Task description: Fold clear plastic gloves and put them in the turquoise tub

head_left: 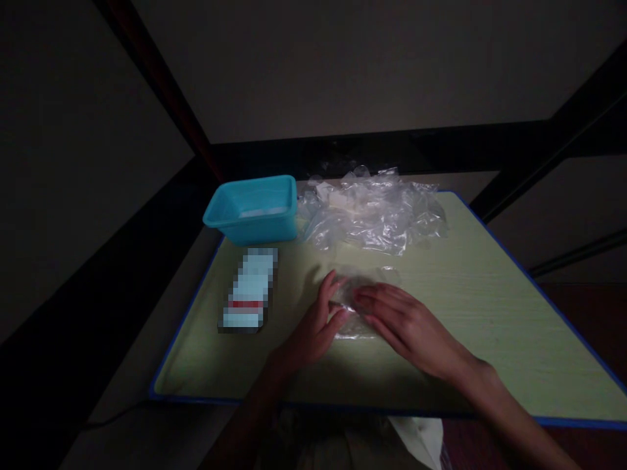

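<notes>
A small clear plastic bag (360,328) lies on the table between my two hands, near the front edge. My left hand (318,326) is at the bag's left side, thumb and fingers curved around that edge. From the right, my right hand (409,323) reaches over the bag with its fingers close together, their tips pressed on its middle. Whether anything is inside the bag, I cannot make out under the fingers.
A heap of crumpled clear plastic bags (377,219) covers the back of the pale green table (490,326), which has a blue edge. Left of the heap stands a turquoise plastic basin (259,225). A phone-shaped, pixelated object (249,287) lies nearer, on the left. Dark walls stand behind.
</notes>
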{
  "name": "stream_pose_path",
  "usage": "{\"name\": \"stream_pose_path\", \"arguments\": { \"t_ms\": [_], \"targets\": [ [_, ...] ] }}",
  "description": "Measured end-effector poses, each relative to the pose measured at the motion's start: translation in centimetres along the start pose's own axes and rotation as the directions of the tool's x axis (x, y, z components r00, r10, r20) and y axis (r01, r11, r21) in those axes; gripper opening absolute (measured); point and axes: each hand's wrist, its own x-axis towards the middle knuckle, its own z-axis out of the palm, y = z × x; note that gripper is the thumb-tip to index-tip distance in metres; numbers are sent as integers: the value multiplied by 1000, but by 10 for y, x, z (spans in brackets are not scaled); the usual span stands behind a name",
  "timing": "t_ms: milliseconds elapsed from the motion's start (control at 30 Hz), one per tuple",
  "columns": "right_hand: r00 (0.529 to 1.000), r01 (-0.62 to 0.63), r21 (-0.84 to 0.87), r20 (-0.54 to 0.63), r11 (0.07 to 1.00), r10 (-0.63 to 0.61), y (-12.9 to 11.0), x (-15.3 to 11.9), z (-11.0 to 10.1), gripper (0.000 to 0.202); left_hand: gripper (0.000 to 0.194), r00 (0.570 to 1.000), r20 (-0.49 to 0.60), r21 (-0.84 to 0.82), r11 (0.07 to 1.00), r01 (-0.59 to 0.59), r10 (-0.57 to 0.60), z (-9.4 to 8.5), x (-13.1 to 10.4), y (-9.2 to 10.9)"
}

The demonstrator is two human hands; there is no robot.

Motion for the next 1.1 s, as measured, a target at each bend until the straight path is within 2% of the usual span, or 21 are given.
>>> {"name": "stream_pose_path", "arguments": {
  "t_ms": [200, 333, 533, 600, 700, 767, 833, 933, 1100],
  "targets": [
    [993, 47, -161, 114, 986, -29, -13, -42, 29, 50, 60, 999, 13, -9, 999, -41, 41, 0, 0, 3],
    [985, 52, -221, 174, 974, -13, -16, -49, 38, 57, 59, 997, -6, 15, 997, -79, 79, 1, 0, 1],
    [981, 22, -204, 192, 979, 18, -18, -49, 39, 59, 54, 989, -90, -26, 993, -118, 115, -1, 0, 1],
    [979, 15, -192, 203, 981, 25, -18, -49, 38, 59, 52, 976, -172, 27, 991, -134, 136, -2, -4, 4],
    [978, -7, -162, 206, 987, 41, -19, -49, 38, 59, 48, 940, -264, 257, 955, -146, 215, -5, -14, 10],
    [978, -20, -144, 204, 989, 49, -19, -49, 38, 60, 46, 938, -216, 450, 881, -149, 269, -5, -23, 14],
    [976, -22, -147, 210, 989, 53, -18, -49, 39, 61, 48, 954, -78, 587, 786, -192, 291, -4, -33, 15],
    [973, -17, -154, 225, 988, 52, -18, -50, 38, 62, 57, 965, 123, 689, 679, -251, 232, -1, -45, 15],
    [971, -3, -158, 236, 987, 40, -18, -48, 37, 62, 70, 978, 169, 770, 604, -208, 121, -3, -58, 11]
  ]
}}
